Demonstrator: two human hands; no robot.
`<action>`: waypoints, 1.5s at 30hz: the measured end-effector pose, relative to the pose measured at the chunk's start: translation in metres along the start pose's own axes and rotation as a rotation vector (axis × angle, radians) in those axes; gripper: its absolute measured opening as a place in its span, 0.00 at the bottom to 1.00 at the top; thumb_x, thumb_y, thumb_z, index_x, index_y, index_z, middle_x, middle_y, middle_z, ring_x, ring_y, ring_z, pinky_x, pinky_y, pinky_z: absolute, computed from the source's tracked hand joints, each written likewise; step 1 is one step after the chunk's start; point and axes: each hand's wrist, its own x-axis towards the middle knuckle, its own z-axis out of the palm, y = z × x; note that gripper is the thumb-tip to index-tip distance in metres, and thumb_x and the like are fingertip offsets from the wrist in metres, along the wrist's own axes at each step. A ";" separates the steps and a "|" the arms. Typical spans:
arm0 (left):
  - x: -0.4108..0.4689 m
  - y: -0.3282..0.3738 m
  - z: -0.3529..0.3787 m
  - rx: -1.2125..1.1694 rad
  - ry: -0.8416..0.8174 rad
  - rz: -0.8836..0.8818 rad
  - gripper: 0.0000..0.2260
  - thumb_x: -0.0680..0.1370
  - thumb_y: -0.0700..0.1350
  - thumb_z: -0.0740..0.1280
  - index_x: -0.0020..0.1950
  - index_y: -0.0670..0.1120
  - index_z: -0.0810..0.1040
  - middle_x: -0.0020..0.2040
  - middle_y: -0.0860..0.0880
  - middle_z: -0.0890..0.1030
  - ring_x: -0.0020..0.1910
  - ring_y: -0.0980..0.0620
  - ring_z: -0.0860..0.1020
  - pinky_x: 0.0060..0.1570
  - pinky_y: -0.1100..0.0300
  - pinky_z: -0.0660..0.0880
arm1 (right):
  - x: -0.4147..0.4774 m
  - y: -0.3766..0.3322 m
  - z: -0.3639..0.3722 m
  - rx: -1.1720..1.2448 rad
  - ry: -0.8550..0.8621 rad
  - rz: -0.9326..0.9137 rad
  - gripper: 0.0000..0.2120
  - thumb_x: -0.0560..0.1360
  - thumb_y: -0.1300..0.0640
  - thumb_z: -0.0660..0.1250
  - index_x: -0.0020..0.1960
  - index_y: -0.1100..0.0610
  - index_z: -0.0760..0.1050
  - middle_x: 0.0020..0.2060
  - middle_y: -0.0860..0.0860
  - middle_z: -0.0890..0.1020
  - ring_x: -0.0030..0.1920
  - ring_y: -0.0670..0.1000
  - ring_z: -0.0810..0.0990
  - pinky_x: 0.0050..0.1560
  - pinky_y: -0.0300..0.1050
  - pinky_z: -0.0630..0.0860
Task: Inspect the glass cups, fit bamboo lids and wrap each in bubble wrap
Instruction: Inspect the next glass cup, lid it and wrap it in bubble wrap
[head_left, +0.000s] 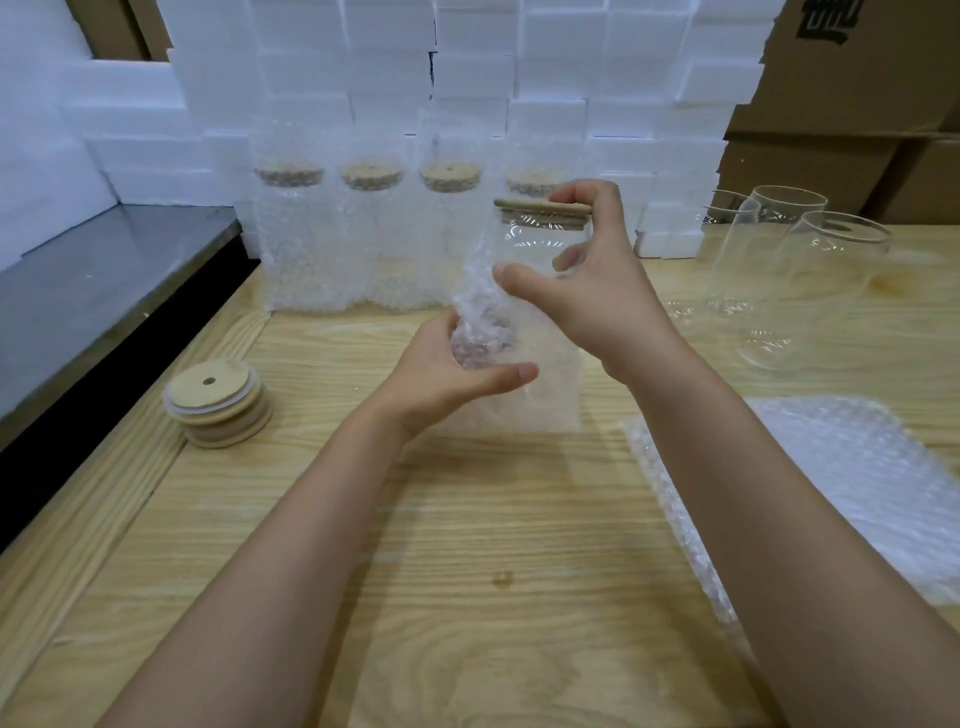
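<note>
Presently, right hand (587, 291) is gripping the lidded glass cup (540, 244) above the wooden table (467, 571); left hand (452, 374) is clutching bubble wrap (524, 400) beneath it; 4 wrapped cups (311, 249) are standing behind.

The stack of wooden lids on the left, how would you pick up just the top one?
Come straight down from above and pinch the top lid by its rim, thumb and fingers on opposite edges. The stack of lids lies flat on the table with open space around it, and the top lid sits slightly offset, leaving its edge exposed.
</note>
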 end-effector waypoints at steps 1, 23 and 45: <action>0.001 0.001 0.001 -0.033 0.019 0.004 0.30 0.57 0.51 0.79 0.56 0.47 0.76 0.48 0.54 0.85 0.50 0.55 0.83 0.46 0.66 0.77 | -0.001 0.001 0.002 0.000 -0.002 0.007 0.27 0.67 0.48 0.75 0.57 0.39 0.60 0.45 0.40 0.68 0.50 0.50 0.73 0.45 0.40 0.69; 0.004 -0.010 0.005 -0.355 -0.045 -0.072 0.37 0.55 0.51 0.82 0.61 0.43 0.77 0.49 0.44 0.83 0.51 0.44 0.81 0.57 0.42 0.75 | 0.013 0.005 -0.046 0.057 -0.003 -0.130 0.15 0.74 0.71 0.66 0.43 0.51 0.79 0.37 0.48 0.80 0.40 0.46 0.78 0.49 0.47 0.81; 0.003 -0.005 0.000 -0.499 0.110 0.046 0.29 0.65 0.43 0.74 0.65 0.42 0.71 0.62 0.36 0.76 0.65 0.35 0.74 0.65 0.34 0.68 | -0.047 0.041 0.067 0.005 0.391 -0.271 0.09 0.75 0.64 0.62 0.53 0.61 0.78 0.48 0.51 0.76 0.48 0.49 0.76 0.49 0.43 0.75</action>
